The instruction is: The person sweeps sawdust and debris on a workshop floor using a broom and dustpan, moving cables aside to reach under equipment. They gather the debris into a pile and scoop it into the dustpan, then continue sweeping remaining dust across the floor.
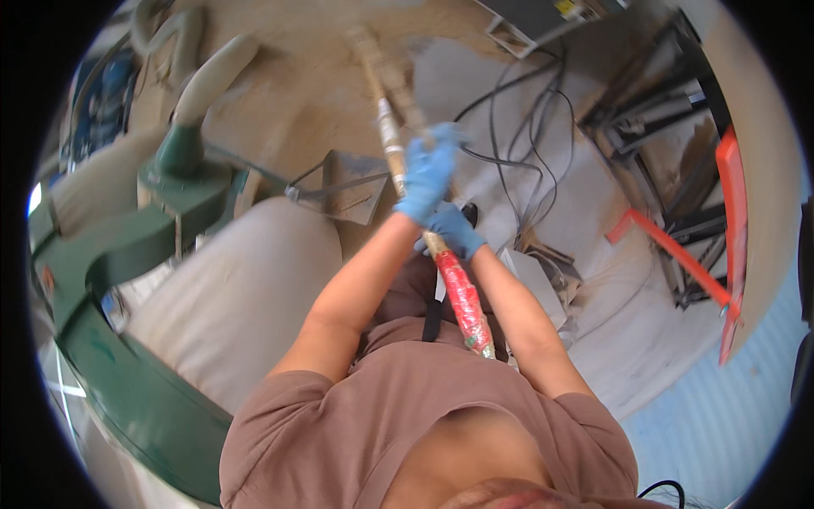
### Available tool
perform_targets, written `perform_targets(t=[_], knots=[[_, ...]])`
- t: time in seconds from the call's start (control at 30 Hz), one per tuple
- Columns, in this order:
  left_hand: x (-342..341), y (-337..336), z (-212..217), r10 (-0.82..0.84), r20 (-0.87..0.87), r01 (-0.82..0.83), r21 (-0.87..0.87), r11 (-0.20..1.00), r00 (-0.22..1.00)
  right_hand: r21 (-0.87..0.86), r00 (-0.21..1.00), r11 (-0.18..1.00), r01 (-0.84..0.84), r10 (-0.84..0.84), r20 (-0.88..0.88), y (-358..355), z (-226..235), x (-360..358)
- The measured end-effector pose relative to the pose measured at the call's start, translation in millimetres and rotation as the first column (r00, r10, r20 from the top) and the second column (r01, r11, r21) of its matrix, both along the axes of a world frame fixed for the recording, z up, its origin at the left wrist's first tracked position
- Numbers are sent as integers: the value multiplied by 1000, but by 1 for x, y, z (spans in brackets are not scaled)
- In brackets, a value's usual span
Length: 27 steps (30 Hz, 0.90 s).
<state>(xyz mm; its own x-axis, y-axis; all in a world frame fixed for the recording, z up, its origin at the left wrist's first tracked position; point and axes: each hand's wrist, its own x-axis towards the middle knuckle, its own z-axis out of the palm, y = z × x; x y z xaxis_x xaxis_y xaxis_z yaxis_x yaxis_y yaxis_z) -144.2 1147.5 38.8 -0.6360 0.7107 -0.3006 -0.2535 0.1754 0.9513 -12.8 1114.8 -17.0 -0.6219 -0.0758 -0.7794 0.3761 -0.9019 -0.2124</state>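
Head view: gripping a long, partly red-wrapped pole (462, 297) with blue-gloved left hand (430, 172) and right hand (458, 231) curled round it, held slantwise from the torso (415, 390) out over a dusty floor (284, 93).

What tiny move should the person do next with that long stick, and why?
Perhaps slide the long stick a little across the brown, dusty patch: the left hand and right hand both grip it, and its blurred far end reaches toward that patch.
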Motion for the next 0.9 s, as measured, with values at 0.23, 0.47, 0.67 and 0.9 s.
perform_targets(t=[0.23,0.47,0.67,0.9], knots=[[-152,-212,-12,-29,-868,-768,-455,452,497,18,998,1000,20,-19,-54,80,37,21],[-206,-261,-104,316,-568,-646,-608,461,760,218,924,910,-352,300,237,137,19,34],[-217,-245,-159,690,-104,-614,-564,552,716,206,901,889,-408,357,246,164,44,66],[-107,-282,-108,375,-394,-543,-641,543,839,207,720,703,-681,589,368,199,30,71]])
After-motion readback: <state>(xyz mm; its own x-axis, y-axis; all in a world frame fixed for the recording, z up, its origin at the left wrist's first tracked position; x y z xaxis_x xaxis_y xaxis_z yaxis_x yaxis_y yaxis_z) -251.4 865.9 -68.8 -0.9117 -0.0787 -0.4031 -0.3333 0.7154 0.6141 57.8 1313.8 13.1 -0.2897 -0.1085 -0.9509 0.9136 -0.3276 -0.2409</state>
